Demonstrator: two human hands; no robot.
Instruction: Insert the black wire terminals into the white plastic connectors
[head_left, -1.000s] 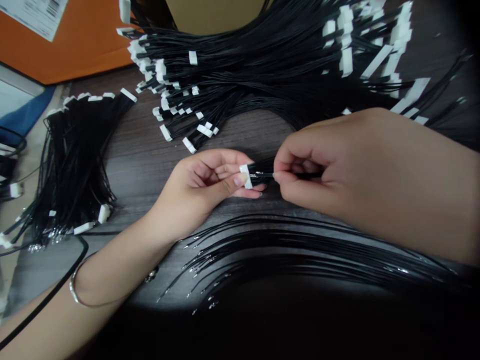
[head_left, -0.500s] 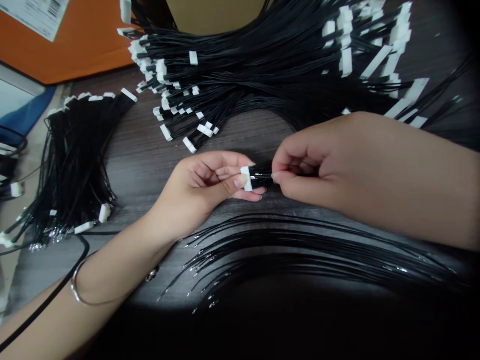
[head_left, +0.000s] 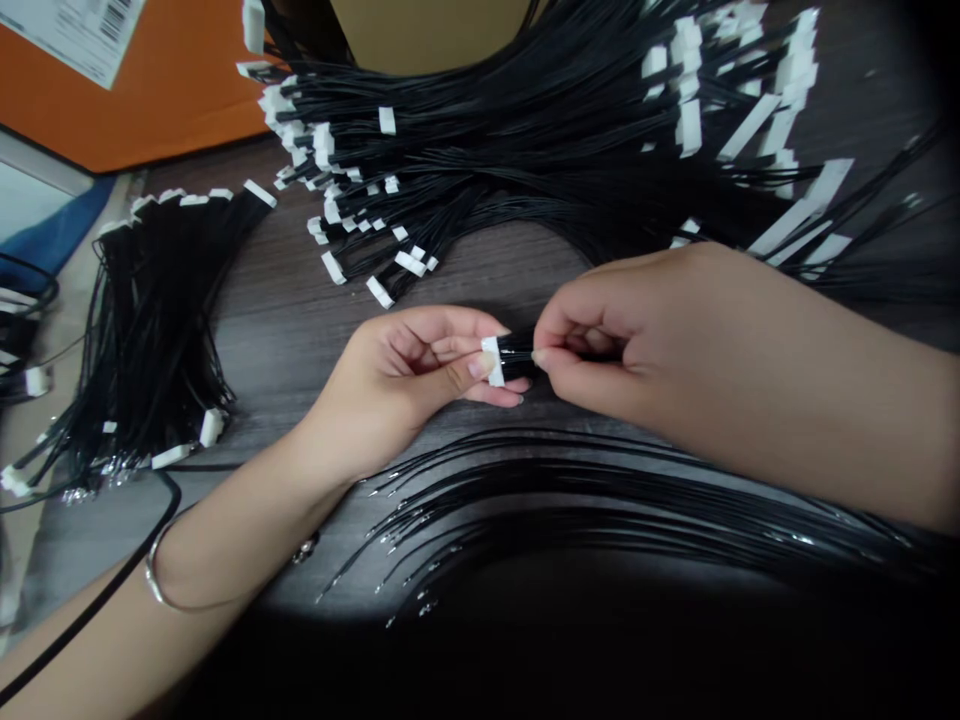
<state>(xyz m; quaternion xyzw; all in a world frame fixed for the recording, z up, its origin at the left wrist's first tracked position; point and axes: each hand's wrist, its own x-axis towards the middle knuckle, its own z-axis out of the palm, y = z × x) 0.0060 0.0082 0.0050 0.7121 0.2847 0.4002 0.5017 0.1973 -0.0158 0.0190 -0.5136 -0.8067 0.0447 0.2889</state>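
Observation:
My left hand (head_left: 401, 370) pinches a small white plastic wire connector (head_left: 493, 361) between thumb and fingers. Short black wires (head_left: 516, 358) run from the connector into my right hand (head_left: 607, 340), whose thumb and forefinger are shut on them close to the connector. The wires' far ends are hidden inside that hand. A large heap of black wires with white connectors (head_left: 465, 130) lies just beyond both hands. Below them fans a sheaf of loose black wires with bare metal tips (head_left: 600, 500).
A second bundle of connector-ended wires (head_left: 150, 340) lies at the left on a dark wood-grain table (head_left: 277, 350). Behind stand a cardboard box (head_left: 427, 30) and an orange box with a barcode label (head_left: 142, 100). A thin black cable (head_left: 90, 600) crosses my left forearm.
My right hand has slid left, bringing its fingertips closer to the white connector. My left hand has stayed nearly still, and the view has shifted slightly.

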